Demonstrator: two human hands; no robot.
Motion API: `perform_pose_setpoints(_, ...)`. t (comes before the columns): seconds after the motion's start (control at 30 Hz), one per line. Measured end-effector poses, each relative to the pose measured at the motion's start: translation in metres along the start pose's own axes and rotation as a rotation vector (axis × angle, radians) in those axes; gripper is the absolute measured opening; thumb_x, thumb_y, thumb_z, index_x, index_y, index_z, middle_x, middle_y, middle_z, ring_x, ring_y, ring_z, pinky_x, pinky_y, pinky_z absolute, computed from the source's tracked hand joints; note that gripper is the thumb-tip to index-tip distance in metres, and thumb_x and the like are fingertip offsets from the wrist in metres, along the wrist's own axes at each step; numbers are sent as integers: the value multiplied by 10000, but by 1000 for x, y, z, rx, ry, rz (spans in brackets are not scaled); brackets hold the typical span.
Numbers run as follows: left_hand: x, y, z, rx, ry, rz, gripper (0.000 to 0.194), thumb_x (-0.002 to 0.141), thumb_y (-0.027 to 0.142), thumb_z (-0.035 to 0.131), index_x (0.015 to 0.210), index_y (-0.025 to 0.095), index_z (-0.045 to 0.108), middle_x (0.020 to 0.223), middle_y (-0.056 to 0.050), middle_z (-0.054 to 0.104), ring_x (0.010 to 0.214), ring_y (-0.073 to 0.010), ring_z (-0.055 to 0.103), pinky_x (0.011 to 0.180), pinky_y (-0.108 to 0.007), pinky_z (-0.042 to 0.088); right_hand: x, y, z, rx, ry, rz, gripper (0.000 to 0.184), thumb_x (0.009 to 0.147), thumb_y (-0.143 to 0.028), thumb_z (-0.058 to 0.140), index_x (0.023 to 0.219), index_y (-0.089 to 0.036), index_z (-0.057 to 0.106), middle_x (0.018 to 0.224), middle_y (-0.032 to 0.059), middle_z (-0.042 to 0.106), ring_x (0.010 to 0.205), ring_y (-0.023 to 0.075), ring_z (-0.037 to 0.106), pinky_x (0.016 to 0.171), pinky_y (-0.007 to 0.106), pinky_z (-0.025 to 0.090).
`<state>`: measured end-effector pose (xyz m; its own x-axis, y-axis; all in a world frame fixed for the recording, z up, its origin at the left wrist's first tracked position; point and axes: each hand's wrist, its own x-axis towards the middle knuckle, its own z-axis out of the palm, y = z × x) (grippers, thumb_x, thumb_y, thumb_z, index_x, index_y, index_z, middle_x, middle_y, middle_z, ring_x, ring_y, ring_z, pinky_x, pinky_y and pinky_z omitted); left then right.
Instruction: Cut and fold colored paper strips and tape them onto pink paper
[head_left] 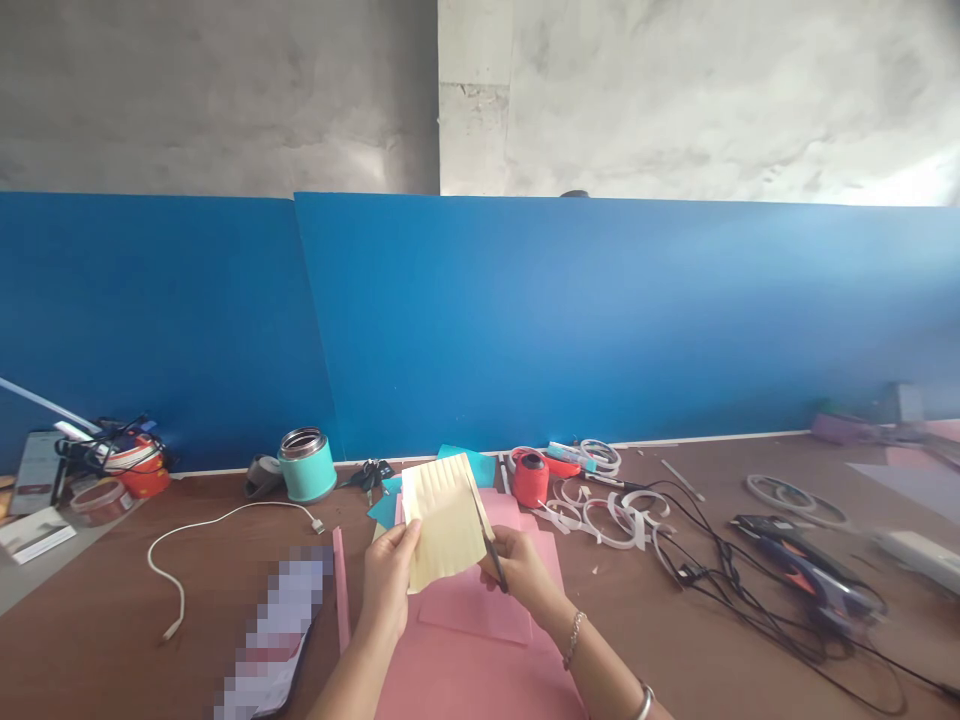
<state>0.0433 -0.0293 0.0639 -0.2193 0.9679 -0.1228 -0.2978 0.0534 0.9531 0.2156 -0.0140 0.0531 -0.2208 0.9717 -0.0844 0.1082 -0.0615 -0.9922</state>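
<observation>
My left hand (388, 575) pinches the left edge of a pale yellow sheet of paper (446, 535), thumb on the front. Fold lines run across the sheet's upper part. With its fingers in the dark handles, my right hand (525, 572) grips a pair of scissors (495, 562). Their blades point up along the paper's right side, where a narrow strip stands slightly apart from the rest. Below both hands lie pink paper sheets (480, 675), and teal paper (474, 463) shows behind the yellow sheet.
A turquoise insulated jar (307, 470), a white cable (176, 530) and a phone (277, 640) are on the left. Rightward lie a red container (530, 482), curled white strips (611, 525), black cords (724, 570) and a blurred glue gun (814, 575). A blue partition (562, 320) bounds the table's back.
</observation>
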Motion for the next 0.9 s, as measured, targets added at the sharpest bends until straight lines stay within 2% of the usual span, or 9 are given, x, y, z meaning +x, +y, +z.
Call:
perform_pose_setpoints(0.33, -1, -1, 0, 16, -3, 20, 426, 594, 520, 702, 753, 125, 701, 641, -54, 642, 672, -217, 598, 602, -275, 457, 2, 2, -1, 29, 6, -14, 190, 572, -211, 508, 751, -153, 541, 472, -37, 549, 426, 94, 487, 418, 203, 299)
perform_pose_setpoints(0.5, 0, -3, -1, 7, -15, 6, 434, 602, 523, 700, 804, 139, 706, 670, -50, 660, 695, -218, 607, 608, -269, 458, 2, 6, -1, 21, 12, -32, 160, 580, -196, 490, 731, -159, 528, 466, -45, 532, 422, 89, 479, 429, 205, 315)
perform_pose_setpoints(0.9, 1, -2, 0, 40, 0, 19, 399, 579, 554, 689, 658, 164, 662, 611, -26, 635, 662, -210, 589, 592, -267, 436, 2, 4, 0, 4, 33, -24, 141, 565, -180, 477, 700, -168, 515, 435, -50, 514, 403, 91, 456, 427, 214, 305)
